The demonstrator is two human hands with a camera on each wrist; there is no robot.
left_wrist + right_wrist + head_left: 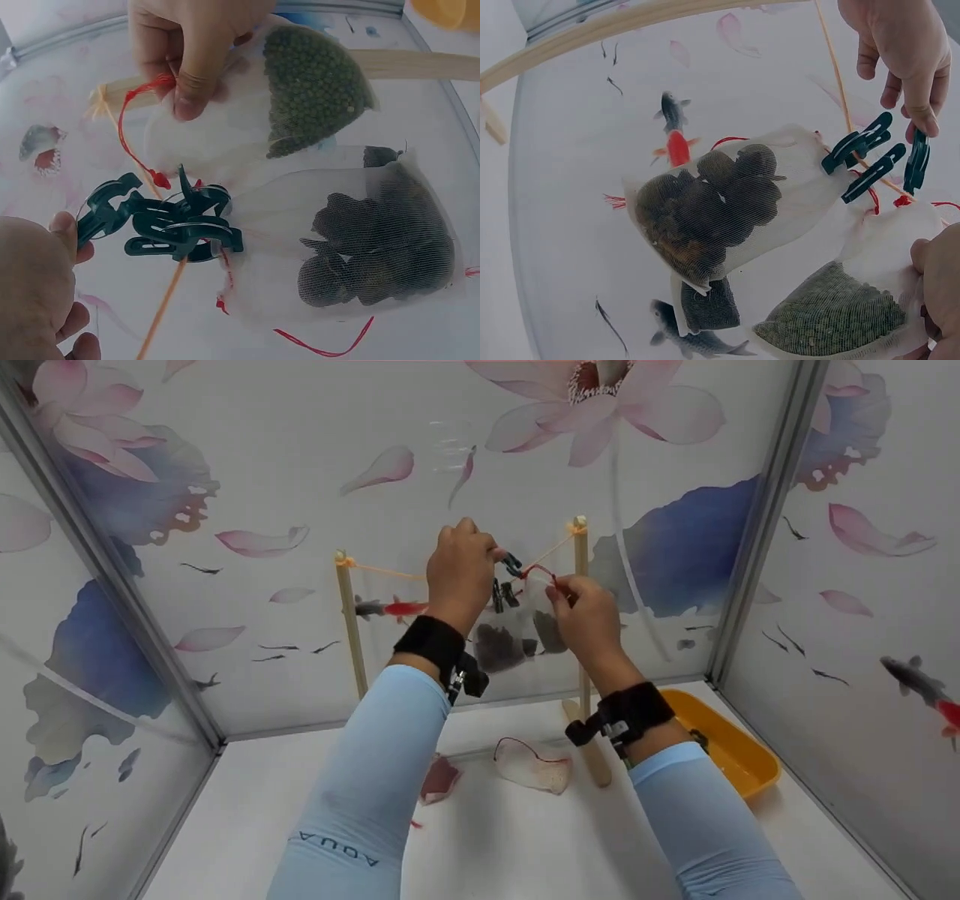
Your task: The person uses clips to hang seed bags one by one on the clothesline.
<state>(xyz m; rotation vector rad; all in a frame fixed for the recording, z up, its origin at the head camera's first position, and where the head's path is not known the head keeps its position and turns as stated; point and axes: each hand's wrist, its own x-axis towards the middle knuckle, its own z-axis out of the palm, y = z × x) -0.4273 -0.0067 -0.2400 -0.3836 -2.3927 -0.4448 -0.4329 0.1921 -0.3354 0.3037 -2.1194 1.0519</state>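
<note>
My left hand (459, 574) pinches a dark green plastic clip (105, 210) between thumb and finger, close by the orange cord (161, 311). With my right hand (589, 619) I pinch the upper part of a white mesh drawstring bag (319, 94) filled with small green beans; its red string (129, 120) loops out near the clip. Beside it, another mesh bag (375, 247) with dark, lumpy dried pieces hangs from the cord, fastened by more green clips (859, 146). Behind that bag, a smaller dark-filled bag (711, 304) is partly hidden.
The cord runs between two upright wooden posts, a left post (349, 630) and a right post (582, 615). On the white table lie a pale mesh bag (532, 769) and a reddish bag (440, 780). A yellow tray (724, 742) stands at the right, by the wooden foot (596, 757).
</note>
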